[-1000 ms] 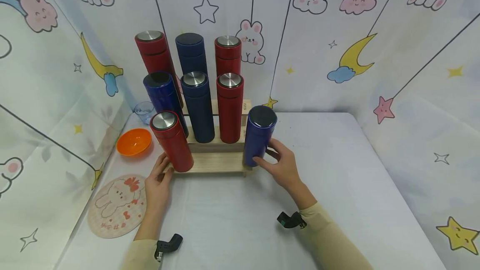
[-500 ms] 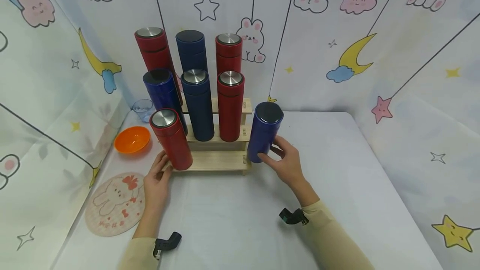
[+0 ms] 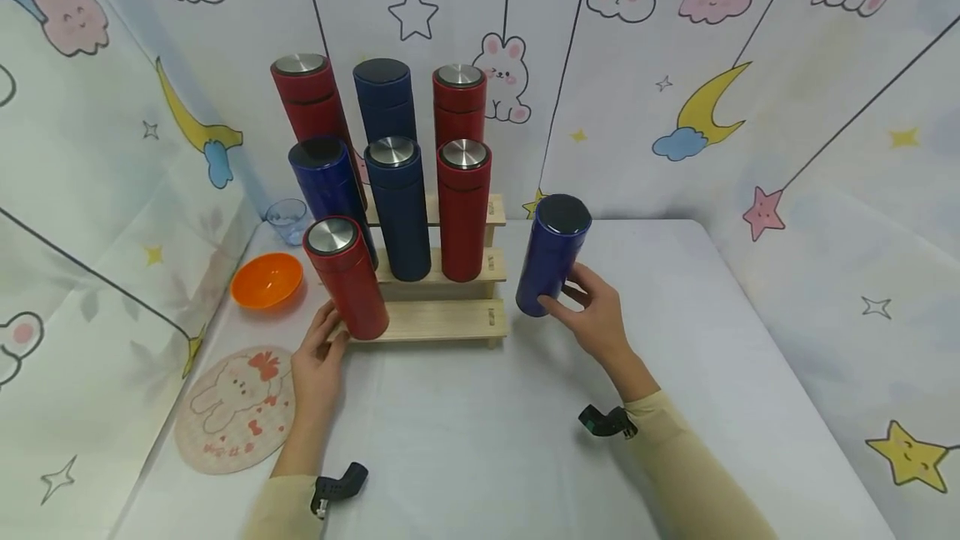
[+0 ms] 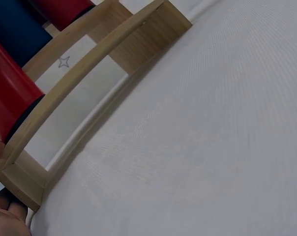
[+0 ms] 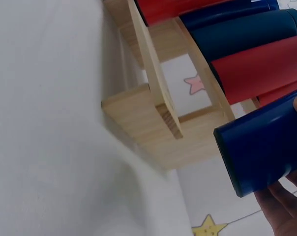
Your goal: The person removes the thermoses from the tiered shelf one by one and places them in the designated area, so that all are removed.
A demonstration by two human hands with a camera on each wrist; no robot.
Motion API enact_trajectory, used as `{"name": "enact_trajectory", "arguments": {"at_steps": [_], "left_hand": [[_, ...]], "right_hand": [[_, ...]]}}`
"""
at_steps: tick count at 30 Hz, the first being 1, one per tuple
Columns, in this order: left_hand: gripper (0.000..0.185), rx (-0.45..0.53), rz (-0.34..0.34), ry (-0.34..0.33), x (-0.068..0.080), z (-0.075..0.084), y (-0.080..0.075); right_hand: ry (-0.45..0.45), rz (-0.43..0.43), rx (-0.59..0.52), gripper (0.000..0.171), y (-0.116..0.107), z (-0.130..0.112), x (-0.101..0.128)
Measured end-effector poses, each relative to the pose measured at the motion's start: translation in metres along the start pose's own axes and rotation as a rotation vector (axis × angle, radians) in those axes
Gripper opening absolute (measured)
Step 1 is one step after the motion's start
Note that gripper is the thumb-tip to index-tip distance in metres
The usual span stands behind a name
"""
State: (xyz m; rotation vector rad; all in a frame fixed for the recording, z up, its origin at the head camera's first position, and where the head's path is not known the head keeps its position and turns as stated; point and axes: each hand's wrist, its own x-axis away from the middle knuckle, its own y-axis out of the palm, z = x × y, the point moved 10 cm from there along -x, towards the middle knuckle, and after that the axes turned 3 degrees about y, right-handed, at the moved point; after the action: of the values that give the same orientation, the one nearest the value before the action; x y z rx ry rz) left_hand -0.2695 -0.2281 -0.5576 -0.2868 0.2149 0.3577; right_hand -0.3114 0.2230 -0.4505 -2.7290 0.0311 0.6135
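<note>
My right hand (image 3: 600,323) grips a glossy blue thermos (image 3: 551,265) by its lower part, thumb in front and fingers behind. The thermos leans slightly right, just past the right end of the tiered wooden rack (image 3: 442,320). In the right wrist view the thermos's base (image 5: 232,164) hangs beyond the shelf ends. My left hand (image 3: 317,373) holds the rack's lower left end, with fingers above and below the board in the left wrist view. Beside it a red thermos (image 3: 348,286) with a steel lid stands on the front step, whose right part is bare.
On the middle step are a blue thermos (image 3: 330,190), a navy one (image 3: 399,219) and a red one (image 3: 463,219). Three more stand behind, including a red thermos (image 3: 311,102). Left lie an orange bowl (image 3: 267,281), a clear cup (image 3: 287,219) and a round rabbit mat (image 3: 236,411).
My right hand has carried the blue thermos to the right, off the front step's right end and clear of the rack. The left hand stays at the rack's left end.
</note>
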Motion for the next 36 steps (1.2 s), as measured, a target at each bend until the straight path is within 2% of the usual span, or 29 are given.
{"name": "enact_trajectory", "arguments": {"at_steps": [5,11,19,25,27,33,36], "left_hand": [[0.040,-0.030,-0.005,-0.005,-0.001,0.002,-0.005],[0.040,-0.058,0.001,-0.012,-0.003,0.003,-0.010],[0.040,0.015,-0.014,-0.030,0.006,-0.004,0.001],[0.040,0.051,0.001,0.004,-0.001,0.002,0.002],[0.040,0.051,0.002,0.007,-0.002,0.002,0.002],[0.039,0.031,0.001,0.015,-0.003,0.002,0.001],[0.039,0.042,0.003,0.012,-0.002,0.002,0.001]], "right_hand": [[0.027,0.016,-0.002,0.067,-0.001,0.000,0.000],[0.040,0.013,-0.019,0.061,0.001,-0.027,-0.003],[0.069,0.020,0.015,0.061,-0.008,-0.034,-0.007],[0.062,0.030,0.035,0.061,-0.011,-0.044,-0.021],[0.070,0.036,0.033,0.061,-0.013,-0.040,-0.023],[0.089,0.047,-0.003,0.064,-0.015,-0.003,-0.031],[0.080,0.049,-0.013,0.064,-0.018,0.004,-0.034]]}}
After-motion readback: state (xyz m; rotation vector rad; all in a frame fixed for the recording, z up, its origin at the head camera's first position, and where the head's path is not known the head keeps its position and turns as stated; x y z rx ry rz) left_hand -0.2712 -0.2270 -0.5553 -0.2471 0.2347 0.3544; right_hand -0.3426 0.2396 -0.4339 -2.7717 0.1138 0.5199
